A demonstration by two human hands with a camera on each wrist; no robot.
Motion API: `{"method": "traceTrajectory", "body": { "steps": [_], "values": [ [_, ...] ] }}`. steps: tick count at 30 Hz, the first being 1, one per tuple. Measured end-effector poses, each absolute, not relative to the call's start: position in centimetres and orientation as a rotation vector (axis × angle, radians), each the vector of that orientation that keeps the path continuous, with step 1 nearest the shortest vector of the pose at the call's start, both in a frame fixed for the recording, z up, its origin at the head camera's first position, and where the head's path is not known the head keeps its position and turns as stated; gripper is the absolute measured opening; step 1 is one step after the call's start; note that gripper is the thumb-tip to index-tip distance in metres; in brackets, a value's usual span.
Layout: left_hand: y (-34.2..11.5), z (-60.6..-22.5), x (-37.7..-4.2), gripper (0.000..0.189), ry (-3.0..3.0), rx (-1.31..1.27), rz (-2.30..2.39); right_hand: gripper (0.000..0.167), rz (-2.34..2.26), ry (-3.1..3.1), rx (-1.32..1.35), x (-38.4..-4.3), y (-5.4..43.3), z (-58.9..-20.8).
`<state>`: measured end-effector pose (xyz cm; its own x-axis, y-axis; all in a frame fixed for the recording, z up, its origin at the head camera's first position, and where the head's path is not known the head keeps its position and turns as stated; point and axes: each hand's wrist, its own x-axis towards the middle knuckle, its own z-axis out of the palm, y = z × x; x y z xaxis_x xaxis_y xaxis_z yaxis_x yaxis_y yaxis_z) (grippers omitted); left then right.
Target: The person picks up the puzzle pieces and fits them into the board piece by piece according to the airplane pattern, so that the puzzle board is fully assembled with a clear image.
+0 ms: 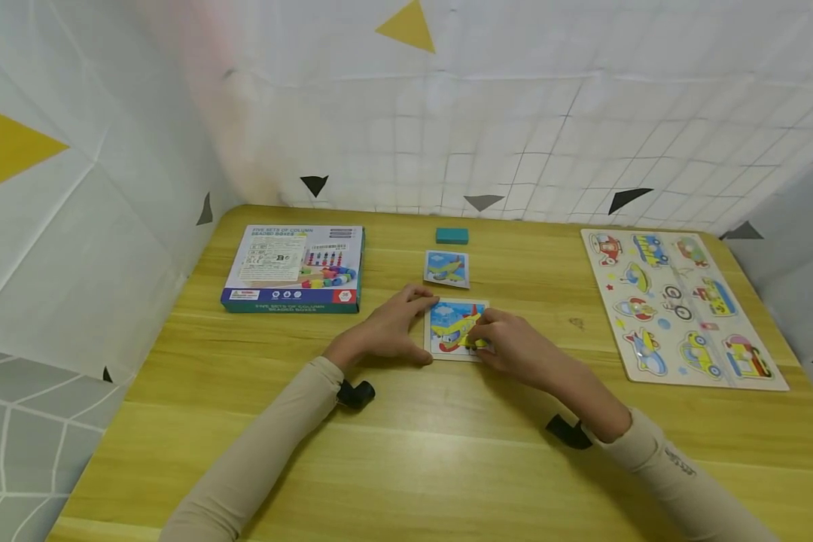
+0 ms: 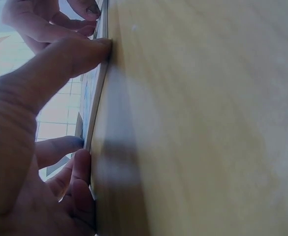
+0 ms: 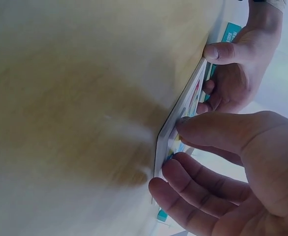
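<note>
A small square airplane jigsaw puzzle in a pale wooden frame lies flat on the table. My left hand holds the frame's left side, thumb near the front corner and fingers toward the back one. In the left wrist view the left thumb presses on the frame's edge. My right hand is over the puzzle's right part, thumb and fingertips bent together at a yellow piece mostly hidden beneath them. The right wrist view shows the right thumb touching the puzzle's surface. Behind the frame lies an airplane picture card.
A boxed bead set is at the back left. A teal block sits behind the card. On the right lies a wooden peg puzzle board with vehicle pieces. White patterned cloth hangs behind the table.
</note>
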<state>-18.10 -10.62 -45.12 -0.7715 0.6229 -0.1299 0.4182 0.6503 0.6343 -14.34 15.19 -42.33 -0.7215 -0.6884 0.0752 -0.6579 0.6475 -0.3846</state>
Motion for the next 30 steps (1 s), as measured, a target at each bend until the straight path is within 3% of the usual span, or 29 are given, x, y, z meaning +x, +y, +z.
{"method": "traceTrajectory", "body": {
  "steps": [30],
  "values": [
    [-10.81,-45.15,-17.93,0.102,2.525,0.805,0.864,0.017,-0.562,2.818,-1.195,-14.10,15.00,-42.72]
  ]
}}
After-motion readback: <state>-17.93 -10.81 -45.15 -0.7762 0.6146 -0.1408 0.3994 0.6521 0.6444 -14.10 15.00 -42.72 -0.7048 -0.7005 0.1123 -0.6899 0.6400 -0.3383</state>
